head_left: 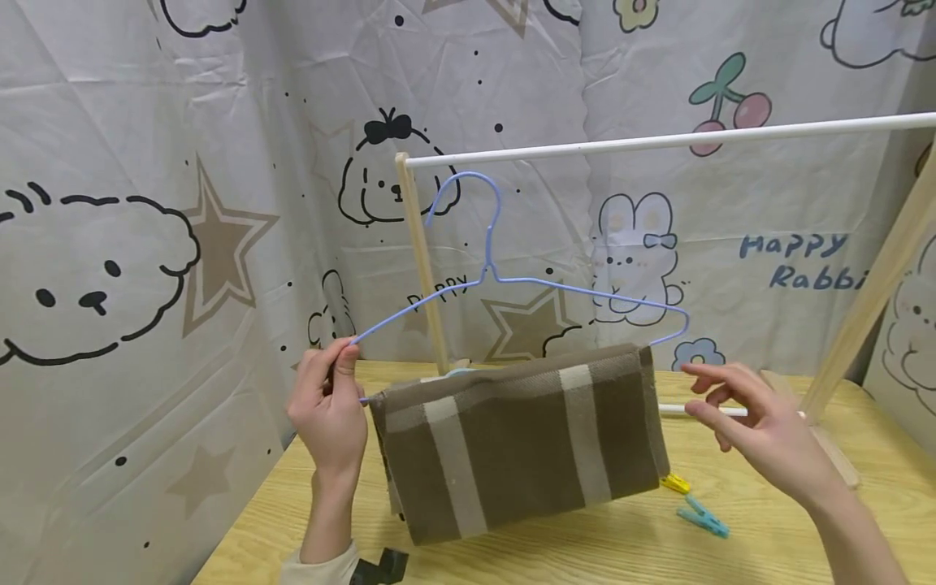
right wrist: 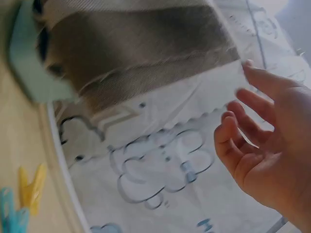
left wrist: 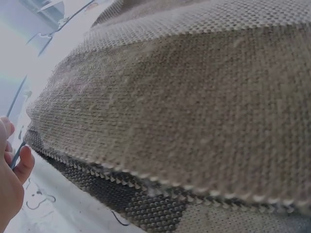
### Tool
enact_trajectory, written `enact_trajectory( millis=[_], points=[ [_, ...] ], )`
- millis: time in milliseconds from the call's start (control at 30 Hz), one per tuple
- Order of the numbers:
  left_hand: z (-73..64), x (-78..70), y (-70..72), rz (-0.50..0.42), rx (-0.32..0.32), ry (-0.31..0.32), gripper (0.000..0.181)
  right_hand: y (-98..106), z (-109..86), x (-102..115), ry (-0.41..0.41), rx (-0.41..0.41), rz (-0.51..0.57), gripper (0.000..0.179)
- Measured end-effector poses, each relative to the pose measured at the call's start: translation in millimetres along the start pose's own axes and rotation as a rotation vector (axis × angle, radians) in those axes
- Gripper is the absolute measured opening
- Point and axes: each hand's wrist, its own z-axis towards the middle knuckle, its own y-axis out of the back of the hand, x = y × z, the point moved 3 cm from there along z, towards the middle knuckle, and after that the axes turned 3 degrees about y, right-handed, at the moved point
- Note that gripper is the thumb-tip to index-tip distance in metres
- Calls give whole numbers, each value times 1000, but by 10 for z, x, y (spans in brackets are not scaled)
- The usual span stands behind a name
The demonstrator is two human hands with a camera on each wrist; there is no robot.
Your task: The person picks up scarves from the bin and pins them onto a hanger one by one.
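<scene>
A blue wire clothes hanger (head_left: 592,291) is held up in front of a rack, hook at the top. Over its lower bar hangs a folded brown knitted cloth (head_left: 526,439) with pale stripes, perhaps a scarf. My left hand (head_left: 329,398) pinches the hanger's left corner. To the right of the cloth, my right hand (head_left: 760,431) is in the air with loosely bent fingers, holding nothing. In the right wrist view its fingertips are near the cloth's edge (right wrist: 160,77). The left wrist view is mostly filled by the knit fabric (left wrist: 194,111).
Behind the hanger stands a rack with a white rail (head_left: 658,141) and wooden legs (head_left: 877,301). A yellow clothespin (head_left: 676,483) and a teal clothespin (head_left: 704,517) lie on the wooden table (head_left: 585,552). A pale green object (right wrist: 34,63) shows behind the cloth. Printed curtains surround the table.
</scene>
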Motion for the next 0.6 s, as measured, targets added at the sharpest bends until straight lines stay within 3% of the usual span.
enact_trajectory(
  millis=[100,367,600],
  points=[
    [9,11,10,27,-24,-22,6,-75,-14,-181,-22,81,-109,37],
    [16,42,10,95,-56,-85,9,-261,-67,-580,-11,228,-225,26],
    [10,72,2,116,-48,-103,7,-451,-133,-937,-101,358,-321,20]
  ],
)
